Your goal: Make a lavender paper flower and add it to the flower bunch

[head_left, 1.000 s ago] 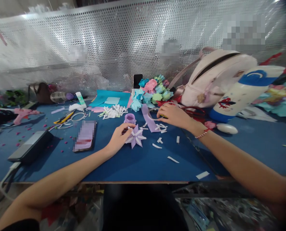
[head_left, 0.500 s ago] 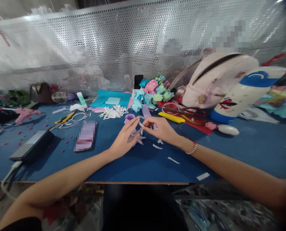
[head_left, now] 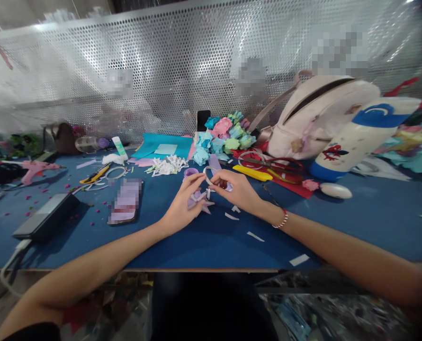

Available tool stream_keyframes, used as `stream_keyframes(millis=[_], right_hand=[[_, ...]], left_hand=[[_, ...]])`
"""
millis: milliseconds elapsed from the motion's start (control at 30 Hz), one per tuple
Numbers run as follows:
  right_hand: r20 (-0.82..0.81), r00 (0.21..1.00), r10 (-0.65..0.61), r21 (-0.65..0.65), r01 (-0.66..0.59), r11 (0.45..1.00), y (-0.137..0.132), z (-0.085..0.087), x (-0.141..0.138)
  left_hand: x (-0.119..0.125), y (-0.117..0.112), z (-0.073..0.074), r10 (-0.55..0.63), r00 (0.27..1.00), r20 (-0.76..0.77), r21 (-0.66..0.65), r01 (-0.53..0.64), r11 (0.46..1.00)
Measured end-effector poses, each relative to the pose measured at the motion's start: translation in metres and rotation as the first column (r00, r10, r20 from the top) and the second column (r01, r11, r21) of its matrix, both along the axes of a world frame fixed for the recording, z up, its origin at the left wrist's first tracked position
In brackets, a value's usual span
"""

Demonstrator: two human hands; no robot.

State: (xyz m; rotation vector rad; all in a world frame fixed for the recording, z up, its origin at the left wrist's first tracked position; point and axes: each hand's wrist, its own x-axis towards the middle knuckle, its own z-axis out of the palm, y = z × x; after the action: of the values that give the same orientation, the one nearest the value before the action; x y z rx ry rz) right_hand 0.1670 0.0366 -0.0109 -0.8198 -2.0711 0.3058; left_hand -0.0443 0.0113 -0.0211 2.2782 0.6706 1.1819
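Scraps litter the blue table (head_left: 196, 251) before a perforated metal screen (head_left: 175, 71); left hand (head_left: 181, 208) grips a purple paper star (head_left: 206, 207), right hand (head_left: 237, 190) pinches a tape roll (head_left: 207, 179).

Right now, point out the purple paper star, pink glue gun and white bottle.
Purple paper star (head_left: 194, 197), head view: visible folded part.
Pink glue gun (head_left: 33, 166), head view: its body.
White bottle (head_left: 358, 135), head view: its middle.

Glare and pixelated patches mark the perforated silver metal panel (head_left: 182, 61) behind the flat blue counter (head_left: 203, 251); beneath the counter, everything sits dim and blurred.
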Motion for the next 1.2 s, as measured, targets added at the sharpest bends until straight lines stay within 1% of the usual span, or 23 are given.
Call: stream_keyframes(millis=[100, 267, 467, 633, 767, 867, 933, 1033, 1100, 1200], right_hand=[[0.048, 0.999, -0.017, 0.042, 0.015, 0.999, 0.0, -0.001, 0.0], [0.079, 0.996, -0.041, 0.1, 0.033, 0.994, -0.001, -0.003, -0.001], [0.057, 0.997, -0.044, 0.077, 0.04, 0.996, 0.0, -0.003, 0.001], [0.097, 0.993, -0.065, 0.076, 0.058, 0.995, 0.003, -0.005, 0.003], [0.172, 0.983, -0.06, 0.147, 0.035, 0.988, 0.003, -0.005, 0.003], [0.22, 0.974, -0.051, 0.195, 0.007, 0.981, 0.004, -0.005, 0.003], [0.228, 0.972, -0.053, 0.201, 0.007, 0.98, 0.006, -0.005, 0.003], [0.224, 0.972, -0.074, 0.173, 0.035, 0.984, 0.008, -0.007, 0.004], [0.211, 0.974, -0.087, 0.138, 0.058, 0.989, 0.01, -0.008, 0.005], [0.15, 0.986, -0.066, 0.062, 0.057, 0.996, 0.009, -0.008, 0.005]], left_hand=[[0.0, 0.001, -0.001, -0.013, 0.999, 0.034, -0.037, 0.015, 0.999], [0.0, 0.0, 0.002, -0.011, 1.0, 0.022, -0.039, 0.012, 0.999], [0.001, -0.002, 0.004, -0.028, 0.999, 0.042, -0.034, 0.03, 0.999], [0.0, 0.001, 0.005, -0.034, 0.997, 0.07, -0.101, 0.041, 0.994], [-0.004, 0.006, 0.004, -0.024, 0.994, 0.104, -0.149, 0.04, 0.988], [-0.004, 0.008, 0.004, 0.002, 0.994, 0.107, -0.159, 0.015, 0.987], [-0.003, 0.006, 0.005, 0.011, 0.997, 0.073, -0.152, 0.0, 0.988], [0.001, -0.001, 0.008, -0.002, 1.0, 0.001, -0.116, 0.002, 0.993], [0.002, -0.005, 0.01, 0.001, 1.0, -0.016, -0.066, -0.002, 0.998], [0.0, -0.005, 0.011, 0.048, 0.998, -0.037, 0.013, -0.047, 0.999]])
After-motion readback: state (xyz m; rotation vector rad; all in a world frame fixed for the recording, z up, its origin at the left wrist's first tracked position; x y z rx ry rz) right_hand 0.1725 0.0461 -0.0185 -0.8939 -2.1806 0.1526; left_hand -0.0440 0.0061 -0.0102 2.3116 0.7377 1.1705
